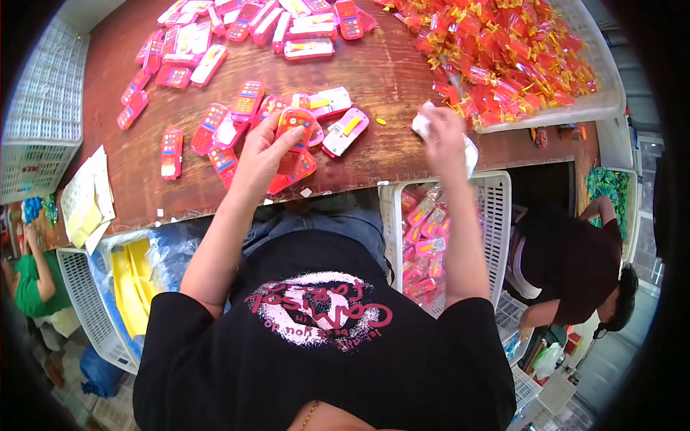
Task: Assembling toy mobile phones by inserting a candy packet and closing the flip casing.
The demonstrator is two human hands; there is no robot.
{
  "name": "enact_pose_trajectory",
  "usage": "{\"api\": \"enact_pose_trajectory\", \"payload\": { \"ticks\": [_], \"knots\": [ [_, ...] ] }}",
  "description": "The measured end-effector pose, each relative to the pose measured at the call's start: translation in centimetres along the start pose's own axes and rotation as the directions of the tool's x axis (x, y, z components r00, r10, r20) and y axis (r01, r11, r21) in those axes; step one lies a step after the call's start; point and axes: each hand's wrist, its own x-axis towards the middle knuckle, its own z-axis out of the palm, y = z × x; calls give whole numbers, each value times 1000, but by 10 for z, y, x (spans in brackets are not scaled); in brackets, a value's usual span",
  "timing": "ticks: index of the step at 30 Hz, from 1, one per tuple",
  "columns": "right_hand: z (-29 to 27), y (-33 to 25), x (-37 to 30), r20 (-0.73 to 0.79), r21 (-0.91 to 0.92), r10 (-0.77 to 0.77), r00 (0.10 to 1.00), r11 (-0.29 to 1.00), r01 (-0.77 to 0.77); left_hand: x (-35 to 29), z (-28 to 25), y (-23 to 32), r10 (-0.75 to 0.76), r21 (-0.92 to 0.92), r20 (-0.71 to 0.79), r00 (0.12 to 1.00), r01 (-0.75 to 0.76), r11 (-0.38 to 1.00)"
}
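My left hand (264,152) is closed around a red and pink toy phone (297,123), its button side facing up. Under and around it lies a loose cluster of similar toy phones (208,128), some button side up, others showing a white back with a yellow tab. To the right, my right hand (445,136) is closed on a crumpled white cloth or tissue (421,123); motion blurs the fingers a little. Another white piece (471,156) shows beside that wrist. Between the hands, a small yellow piece (381,121) lies on the wooden table (352,161).
More toy phones (192,39) are heaped at the far side. A white bin (607,72) at far right holds red and yellow wrapped pieces (503,61). By my right side, a white basket (496,215) contains bagged pink toys. Co-workers (575,258) (36,280) are on both sides.
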Motion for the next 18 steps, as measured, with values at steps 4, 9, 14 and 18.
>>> {"api": "enact_pose_trajectory", "payload": {
  "ticks": [4,9,14,18],
  "knots": [
    [-19,100,11,211,-504,159,964,863,-32,15,-12,3,285,737,110,952,-271,619],
    [-3,102,40,216,-435,42,975,899,57,47,-19,6,384,850,96,918,-276,448],
    [12,74,47,-41,237,243,969,945,-226,87,-35,9,397,959,193,897,-257,115],
    [16,24,30,114,851,434,894,423,-313,137,-47,23,343,954,239,908,-286,92]
  ]
}}
